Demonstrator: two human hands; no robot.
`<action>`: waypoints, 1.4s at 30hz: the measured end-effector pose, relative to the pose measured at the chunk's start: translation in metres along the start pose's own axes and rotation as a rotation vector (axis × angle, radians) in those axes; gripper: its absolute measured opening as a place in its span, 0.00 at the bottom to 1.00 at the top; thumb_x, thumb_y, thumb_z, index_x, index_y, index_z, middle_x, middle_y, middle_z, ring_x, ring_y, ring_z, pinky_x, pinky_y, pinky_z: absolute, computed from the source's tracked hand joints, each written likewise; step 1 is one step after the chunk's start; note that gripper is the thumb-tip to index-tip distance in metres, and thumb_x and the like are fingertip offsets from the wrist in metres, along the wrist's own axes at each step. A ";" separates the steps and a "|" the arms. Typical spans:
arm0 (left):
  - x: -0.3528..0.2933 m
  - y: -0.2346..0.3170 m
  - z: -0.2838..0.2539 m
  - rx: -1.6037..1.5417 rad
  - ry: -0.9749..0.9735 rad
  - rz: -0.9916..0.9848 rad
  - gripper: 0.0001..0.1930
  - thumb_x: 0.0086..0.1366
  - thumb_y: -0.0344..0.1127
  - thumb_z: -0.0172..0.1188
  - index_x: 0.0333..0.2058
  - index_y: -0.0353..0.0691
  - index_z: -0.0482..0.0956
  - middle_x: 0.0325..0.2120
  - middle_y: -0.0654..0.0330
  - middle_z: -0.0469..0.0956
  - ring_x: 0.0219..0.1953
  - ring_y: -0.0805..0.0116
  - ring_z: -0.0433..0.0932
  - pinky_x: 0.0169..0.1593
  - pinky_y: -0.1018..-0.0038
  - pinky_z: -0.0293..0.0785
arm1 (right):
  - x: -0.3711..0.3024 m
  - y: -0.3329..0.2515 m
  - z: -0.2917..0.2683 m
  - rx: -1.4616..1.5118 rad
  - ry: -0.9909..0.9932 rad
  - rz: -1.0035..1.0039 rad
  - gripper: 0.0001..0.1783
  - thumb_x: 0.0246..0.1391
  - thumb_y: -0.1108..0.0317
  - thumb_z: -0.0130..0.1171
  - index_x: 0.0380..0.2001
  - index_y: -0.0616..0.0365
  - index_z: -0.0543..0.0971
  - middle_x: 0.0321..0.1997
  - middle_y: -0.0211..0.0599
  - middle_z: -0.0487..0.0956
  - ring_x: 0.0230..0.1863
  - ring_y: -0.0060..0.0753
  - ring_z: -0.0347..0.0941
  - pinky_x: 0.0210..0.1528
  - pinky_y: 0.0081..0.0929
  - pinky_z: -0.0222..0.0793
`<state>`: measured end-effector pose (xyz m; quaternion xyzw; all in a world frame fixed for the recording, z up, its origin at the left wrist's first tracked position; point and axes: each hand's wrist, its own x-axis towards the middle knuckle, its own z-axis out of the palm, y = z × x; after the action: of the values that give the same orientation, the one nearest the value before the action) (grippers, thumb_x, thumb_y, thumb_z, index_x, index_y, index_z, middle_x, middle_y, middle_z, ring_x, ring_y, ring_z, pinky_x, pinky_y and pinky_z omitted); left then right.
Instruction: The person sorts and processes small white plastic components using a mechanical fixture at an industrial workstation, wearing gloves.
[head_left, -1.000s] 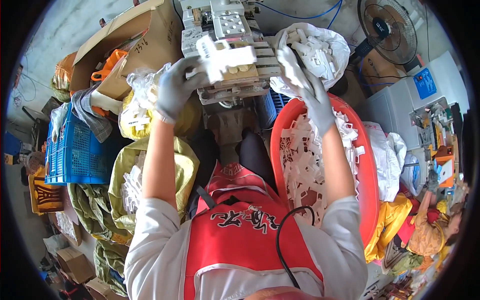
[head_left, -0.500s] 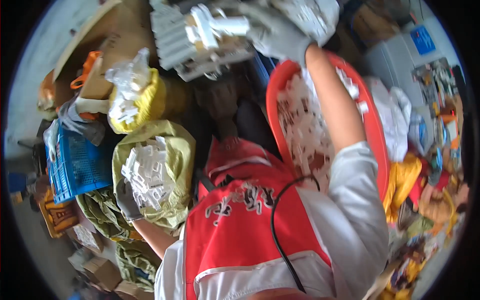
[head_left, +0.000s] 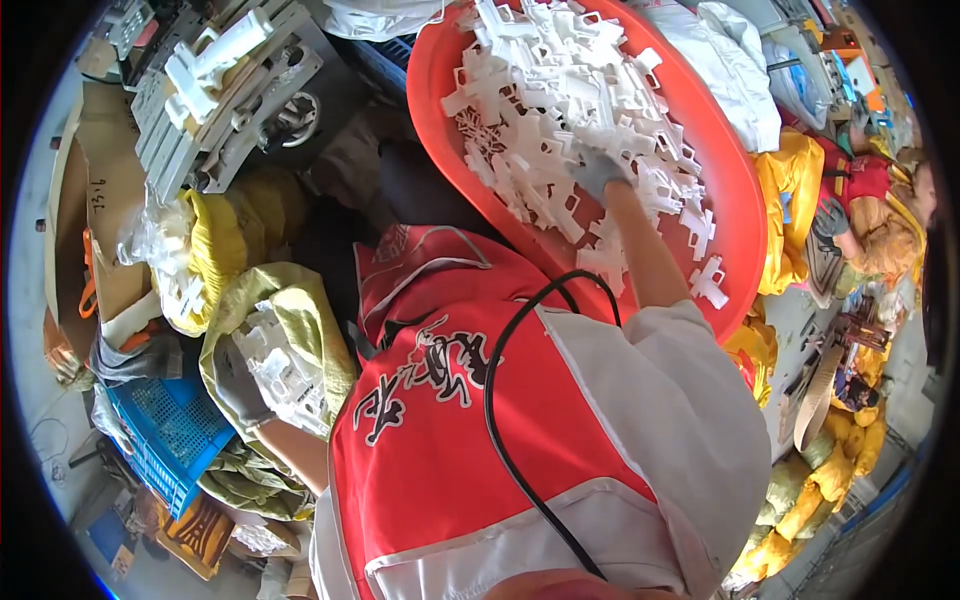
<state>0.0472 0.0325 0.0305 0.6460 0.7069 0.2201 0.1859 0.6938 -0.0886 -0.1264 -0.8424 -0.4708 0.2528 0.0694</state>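
Observation:
My right hand [head_left: 597,172], in a grey glove, reaches into a large red tub [head_left: 735,190]. Its fingers touch a heap of white plastic toy pistol parts [head_left: 540,115] and are hard to make out against them. At the left, my gloved left hand [head_left: 240,382] lies just inside the mouth of a pale yellow-green woven sack [head_left: 335,335], against white plastic pieces [head_left: 285,375] in it. The fingers of that hand are not distinct. Beyond the sacks, a white toy pistol [head_left: 215,68] lies on a slatted grey metal bench plate [head_left: 165,150].
A yellow sack [head_left: 220,240] with clear plastic bags stands beyond the left sack. Left of it are a blue crate [head_left: 180,420] and an open cardboard box [head_left: 115,180]. White sacks [head_left: 725,70] and a yellow bag [head_left: 790,200] flank the tub. Another person's gloved hand [head_left: 830,217] shows far right.
My right hand has moved down from beside the metal plate into the red tub. The view has swung right, showing more of the tub. My left hand stays at the woven sack.

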 end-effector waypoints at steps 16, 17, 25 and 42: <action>-0.017 0.053 0.028 -0.119 -0.070 0.053 0.14 0.62 0.31 0.53 0.45 0.34 0.76 0.40 0.55 0.79 0.41 0.73 0.76 0.45 0.77 0.71 | 0.123 -0.071 0.038 -0.411 -0.138 -0.060 0.25 0.50 0.59 0.53 0.54 0.43 0.70 0.62 0.41 0.64 0.59 0.48 0.64 0.55 0.45 0.65; -0.017 0.058 0.027 -0.090 -0.073 -0.015 0.13 0.61 0.32 0.54 0.43 0.37 0.77 0.38 0.54 0.80 0.41 0.70 0.78 0.44 0.76 0.72 | 0.142 -0.064 0.049 -0.362 -0.158 0.026 0.23 0.51 0.60 0.52 0.52 0.45 0.72 0.62 0.41 0.63 0.60 0.47 0.63 0.55 0.47 0.65; -0.024 0.073 0.015 -0.083 0.050 0.068 0.12 0.59 0.30 0.55 0.42 0.35 0.77 0.36 0.54 0.80 0.35 0.67 0.79 0.41 0.75 0.73 | 0.105 -0.095 -0.058 0.003 0.252 -0.218 0.23 0.48 0.60 0.57 0.46 0.57 0.68 0.46 0.50 0.74 0.45 0.55 0.71 0.44 0.43 0.67; 0.067 0.153 0.012 -0.177 0.218 0.453 0.10 0.57 0.29 0.57 0.39 0.36 0.78 0.35 0.52 0.79 0.39 0.56 0.78 0.42 0.70 0.73 | 0.029 -0.040 0.024 1.337 -0.197 0.175 0.21 0.62 0.64 0.43 0.58 0.48 0.60 0.33 0.35 0.74 0.26 0.29 0.73 0.25 0.24 0.69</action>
<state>0.1741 0.1103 0.1065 0.7415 0.5381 0.3853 0.1102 0.6643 -0.0459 -0.1433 -0.6264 -0.1475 0.5695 0.5114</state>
